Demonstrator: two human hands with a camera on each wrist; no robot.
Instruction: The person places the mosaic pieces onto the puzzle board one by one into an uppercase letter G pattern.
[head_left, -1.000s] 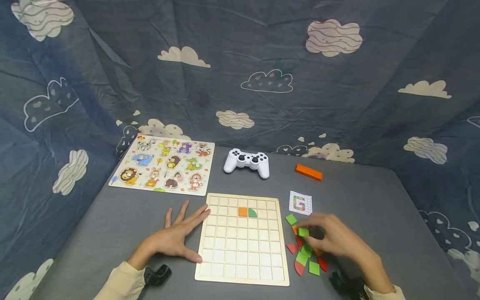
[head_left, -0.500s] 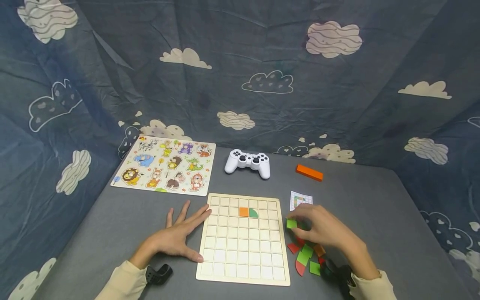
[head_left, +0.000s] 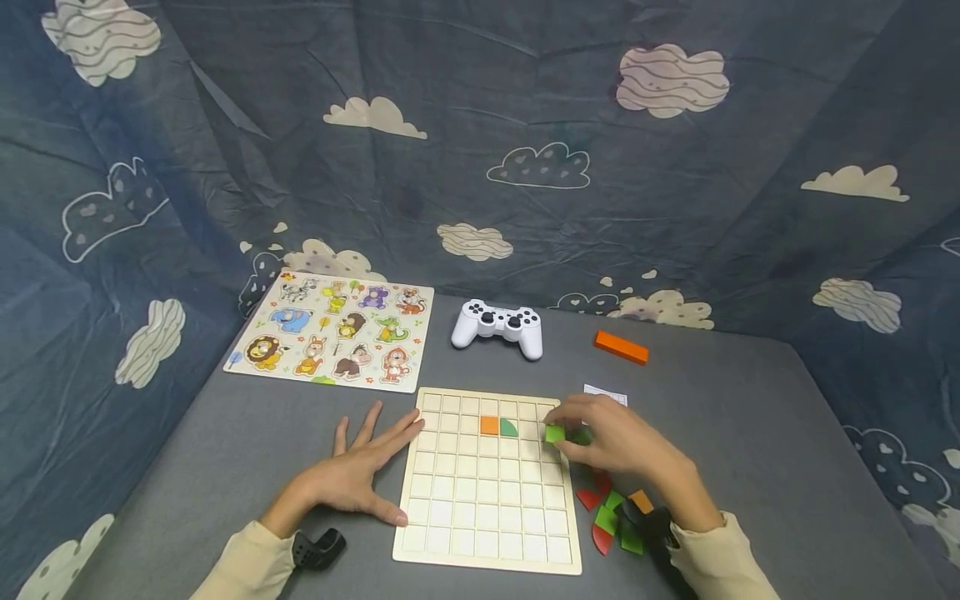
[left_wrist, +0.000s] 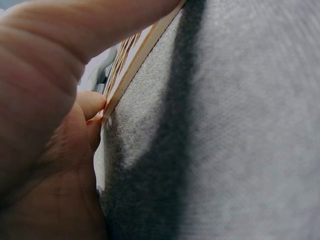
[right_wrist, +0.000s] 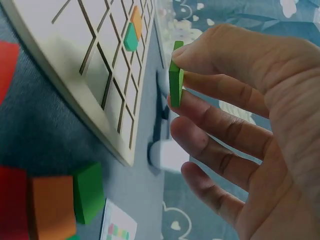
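Observation:
A pale wooden grid board [head_left: 486,492] lies on the table, holding an orange square tile [head_left: 489,425] and a dark green quarter-round tile [head_left: 508,427] side by side in its second row. My left hand [head_left: 352,475] rests at the board's left edge, fingers spread, thumb and fingertips touching the rim. Over the board's upper right edge, my right hand [head_left: 615,437] pinches a light green square tile [right_wrist: 176,75] between thumb and fingers. In the right wrist view the tile is held on edge, above the board. Loose red, green and orange tiles [head_left: 603,535] lie right of the board, partly hidden by the right wrist.
A pattern card [head_left: 606,395] lies behind the right hand, mostly covered. At the back are a white game controller [head_left: 497,328] and an orange block [head_left: 621,347]. An animal puzzle board [head_left: 330,331] lies at the back left. A cloud-print cloth [head_left: 465,125] hangs behind.
My right hand has moved left from the loose tiles to the board's edge, carrying the light green square tile and covering more of the card. My left hand stays in place.

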